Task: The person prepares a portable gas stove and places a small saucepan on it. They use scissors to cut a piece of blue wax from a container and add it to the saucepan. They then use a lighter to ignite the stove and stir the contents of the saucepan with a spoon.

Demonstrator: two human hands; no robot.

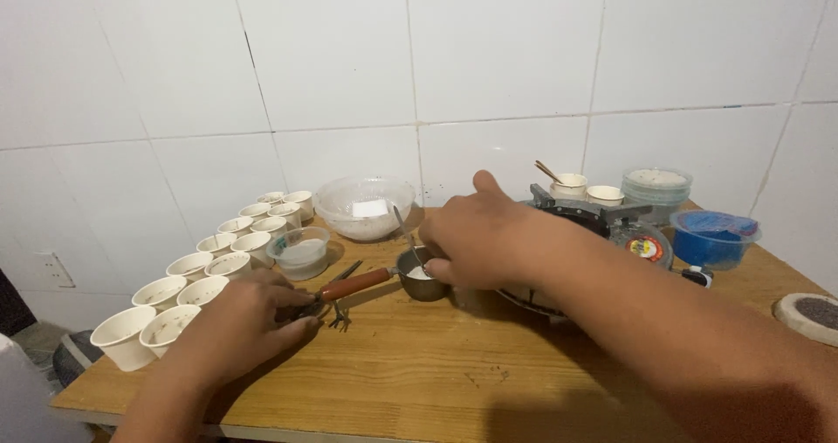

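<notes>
2 hands: left grips pan handle, right over small pan.

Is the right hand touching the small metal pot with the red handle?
Touching. In the head view the right hand lies over the rim of the small metal pot, and its fingers press on the rim's edge with no gap.

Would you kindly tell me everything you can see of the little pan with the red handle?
The small pan is a grey metal cup with a long reddish-brown handle pointing left. It stands upright on the wooden table, near the middle. Something white lies inside, and a thin metal spoon leans in it. The right hand covers its right rim; the left hand is at the handle's far end. How exactly either hand grips is hidden.
</notes>
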